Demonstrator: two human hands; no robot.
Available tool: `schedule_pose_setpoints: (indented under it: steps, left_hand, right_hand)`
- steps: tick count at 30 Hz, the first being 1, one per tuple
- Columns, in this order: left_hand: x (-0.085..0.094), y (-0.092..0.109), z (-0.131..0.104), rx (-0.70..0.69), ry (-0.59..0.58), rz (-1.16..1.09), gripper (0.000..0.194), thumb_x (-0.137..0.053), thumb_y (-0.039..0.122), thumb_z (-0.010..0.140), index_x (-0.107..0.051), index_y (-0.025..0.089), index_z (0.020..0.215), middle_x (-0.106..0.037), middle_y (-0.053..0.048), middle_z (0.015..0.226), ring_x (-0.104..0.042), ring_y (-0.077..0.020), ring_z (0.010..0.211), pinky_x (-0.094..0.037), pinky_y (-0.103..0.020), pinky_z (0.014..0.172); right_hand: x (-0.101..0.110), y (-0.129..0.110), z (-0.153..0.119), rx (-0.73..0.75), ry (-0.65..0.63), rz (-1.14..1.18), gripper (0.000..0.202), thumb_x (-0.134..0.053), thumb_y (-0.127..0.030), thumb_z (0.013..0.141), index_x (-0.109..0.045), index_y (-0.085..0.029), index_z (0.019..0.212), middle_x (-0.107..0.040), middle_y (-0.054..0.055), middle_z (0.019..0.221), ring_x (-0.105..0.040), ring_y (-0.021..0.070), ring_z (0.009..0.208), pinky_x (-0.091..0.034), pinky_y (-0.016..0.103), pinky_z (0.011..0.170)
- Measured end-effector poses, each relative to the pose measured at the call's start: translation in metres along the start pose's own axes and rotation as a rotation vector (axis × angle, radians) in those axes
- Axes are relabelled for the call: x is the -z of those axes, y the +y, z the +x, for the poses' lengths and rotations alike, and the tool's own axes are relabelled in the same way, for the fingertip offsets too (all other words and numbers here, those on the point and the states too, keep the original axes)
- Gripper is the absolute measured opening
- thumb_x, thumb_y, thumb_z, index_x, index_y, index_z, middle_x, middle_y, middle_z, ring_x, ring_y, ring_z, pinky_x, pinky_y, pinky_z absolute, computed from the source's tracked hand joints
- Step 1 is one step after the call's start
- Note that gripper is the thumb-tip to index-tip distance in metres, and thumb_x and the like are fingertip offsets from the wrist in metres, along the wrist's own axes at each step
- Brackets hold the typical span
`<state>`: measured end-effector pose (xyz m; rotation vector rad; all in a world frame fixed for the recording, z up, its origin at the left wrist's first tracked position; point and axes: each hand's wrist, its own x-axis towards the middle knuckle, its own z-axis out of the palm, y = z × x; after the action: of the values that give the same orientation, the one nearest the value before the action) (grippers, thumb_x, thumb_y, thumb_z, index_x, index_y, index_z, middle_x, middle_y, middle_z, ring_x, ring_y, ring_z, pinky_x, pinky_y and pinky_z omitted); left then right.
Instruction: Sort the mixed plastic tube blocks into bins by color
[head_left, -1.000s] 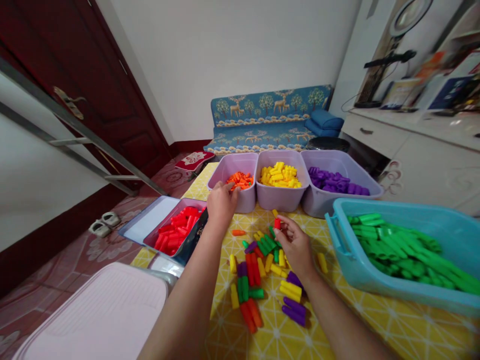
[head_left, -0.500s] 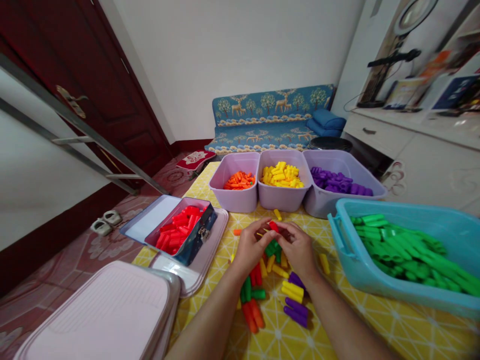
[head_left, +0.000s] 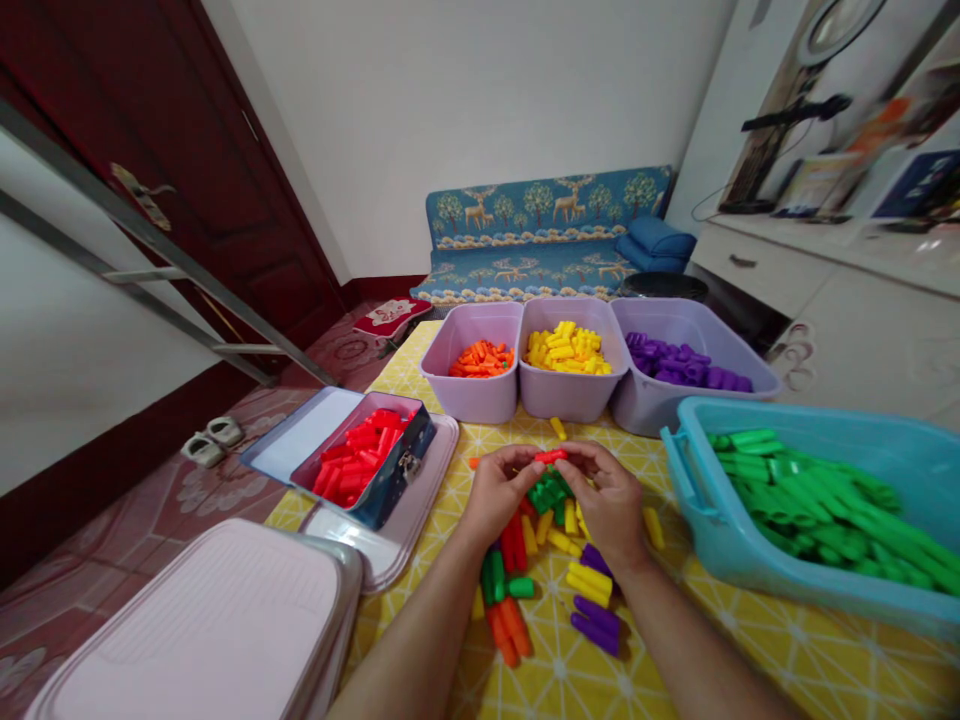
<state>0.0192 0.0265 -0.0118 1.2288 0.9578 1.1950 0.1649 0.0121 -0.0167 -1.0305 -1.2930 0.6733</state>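
Note:
Between the fingertips of both hands, a small red plastic tube (head_left: 551, 456) lies nearly level above the table. My left hand (head_left: 493, 490) pinches its left end, and my right hand (head_left: 611, 505) pinches the right end. Just below sit green pieces (head_left: 551, 492), partly hidden by the fingers. Nearer me on the yellow patterned tablecloth (head_left: 551, 680) lie red pieces (head_left: 514, 545), orange pieces (head_left: 510, 632), yellow pieces (head_left: 589, 582) and purple pieces (head_left: 596, 628).
Across the back stand lilac bins with orange pieces (head_left: 484, 360), yellow pieces (head_left: 566, 348) and purple pieces (head_left: 675, 365). A turquoise tub (head_left: 697, 540) of green pieces is at right. At left are an open tin (head_left: 390, 485) of red pieces and stacked pale lids (head_left: 195, 620).
The red tube has turned from a tilt to nearly level, and more of it shows between my fingertips. My hands have moved slightly apart. The view has shifted a little.

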Motion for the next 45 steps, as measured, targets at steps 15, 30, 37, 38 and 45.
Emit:
schedule_pose_setpoints:
  steps: [15,30,37,38,45]
  left_hand:
    - [0.015,0.021,0.006,-0.083,0.200,-0.615,0.018,-0.074,0.033,0.077,-0.069,0.017,0.083,-0.065,-0.001,0.076,-0.060,-0.0090,0.072,-0.046,-0.020,0.071]
    - [0.070,0.057,0.004,-0.259,0.257,-1.139,0.037,-0.038,0.044,0.096,-0.060,0.016,0.084,-0.057,-0.001,0.073,-0.055,-0.0093,0.069,-0.046,-0.021,0.067]
    - [0.060,0.030,0.011,-0.065,0.312,-0.139,0.023,-0.071,0.034,0.071,-0.068,0.020,0.089,-0.067,-0.005,0.086,-0.060,-0.0161,0.076,-0.045,-0.026,0.069]
    - [0.058,0.024,0.010,-0.079,0.295,0.107,0.023,-0.075,0.026,0.064,-0.070,0.020,0.086,-0.066,-0.005,0.084,-0.059,-0.0170,0.076,-0.045,-0.026,0.068]
    - [0.038,0.003,0.004,-0.067,0.166,0.358,0.015,-0.073,0.016,0.064,-0.069,0.017,0.078,-0.064,-0.005,0.072,-0.059,-0.0171,0.069,-0.046,-0.027,0.065]
  right_hand:
    - [0.000,0.001,-0.002,-0.119,0.033,0.082,0.029,-0.063,-0.037,0.084,-0.061,-0.022,0.108,-0.069,0.007,0.097,-0.067,0.0194,0.085,-0.055,0.033,0.076]
    - [0.000,-0.006,-0.002,-0.166,0.011,0.088,0.030,-0.061,-0.041,0.085,-0.062,-0.020,0.106,-0.070,0.007,0.090,-0.067,0.0169,0.070,-0.057,0.030,0.065]
    - [0.000,-0.004,-0.001,-0.174,0.006,0.049,0.028,-0.062,-0.042,0.084,-0.064,-0.020,0.101,-0.071,0.006,0.087,-0.066,0.0165,0.068,-0.054,0.028,0.062]
    - [0.000,-0.004,-0.001,-0.176,0.001,0.047,0.028,-0.062,-0.042,0.084,-0.065,-0.020,0.101,-0.071,0.006,0.087,-0.066,0.0168,0.068,-0.054,0.028,0.063]
    - [-0.001,-0.003,-0.002,-0.184,-0.018,0.031,0.026,-0.061,-0.041,0.085,-0.065,-0.020,0.100,-0.072,0.006,0.086,-0.066,0.0169,0.068,-0.053,0.028,0.063]
